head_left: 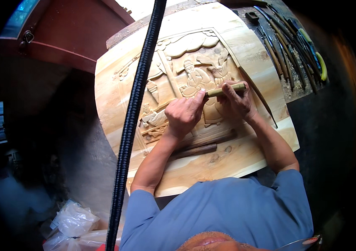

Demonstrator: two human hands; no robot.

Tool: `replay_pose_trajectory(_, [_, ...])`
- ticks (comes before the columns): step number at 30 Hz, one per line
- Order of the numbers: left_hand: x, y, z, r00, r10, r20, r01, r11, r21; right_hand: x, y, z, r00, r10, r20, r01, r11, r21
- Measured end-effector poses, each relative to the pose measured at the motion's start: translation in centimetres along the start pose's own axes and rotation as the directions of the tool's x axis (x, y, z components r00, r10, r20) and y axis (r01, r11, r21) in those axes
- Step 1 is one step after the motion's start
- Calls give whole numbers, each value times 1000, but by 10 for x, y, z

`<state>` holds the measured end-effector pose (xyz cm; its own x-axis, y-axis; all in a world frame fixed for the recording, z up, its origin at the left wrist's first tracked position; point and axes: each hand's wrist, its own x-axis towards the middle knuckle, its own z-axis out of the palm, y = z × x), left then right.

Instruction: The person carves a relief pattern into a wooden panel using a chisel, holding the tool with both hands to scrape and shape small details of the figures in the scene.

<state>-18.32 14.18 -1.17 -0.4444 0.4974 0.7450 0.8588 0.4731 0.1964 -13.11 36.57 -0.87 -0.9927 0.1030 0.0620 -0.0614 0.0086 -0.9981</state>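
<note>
Both of my hands are closed on one carving chisel with a light, round wooden handle (215, 92). My left hand (183, 116) wraps its lower part, thumb laid along it, and hides the blade. My right hand (238, 102) grips the handle nearer its butt end, which points to the right. Under them lies a pale wooden panel (245, 157) carved in relief. A seated figure (195, 77) and a scalloped curtain-like band (190, 45) show beyond my hands. Smaller carved figures (153, 118) sit left of my left hand, partly covered by it.
A long dark tool (258, 97) rests on the panel right of my right hand; a dark wooden-handled tool (194, 151) lies near my forearms. Several chisels (286, 52) line the bench at far right, among wood chips. A black cord (138, 90) crosses the view. Plastic bags (75, 221) stand lower left.
</note>
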Motion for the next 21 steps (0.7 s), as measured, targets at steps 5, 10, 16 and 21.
replay_pose_trajectory(5, [-3,3,-1,999,45,25,-46,997,56,-1,-2,0,1000,-8,-6,8,999,-36])
replay_pose_trajectory(10, [-6,3,0,998,31,50,-36,994,102,-2,4,-2,1000,-30,0,30,999,16])
replay_pose_trajectory(16, [-10,-1,6,997,-14,76,10,998,58,-1,3,8,998,24,-54,-24,1000,11])
replay_pose_trajectory(21, [-4,-5,5,997,1,76,2,999,-38,-2,12,5,996,73,-42,-71,996,53])
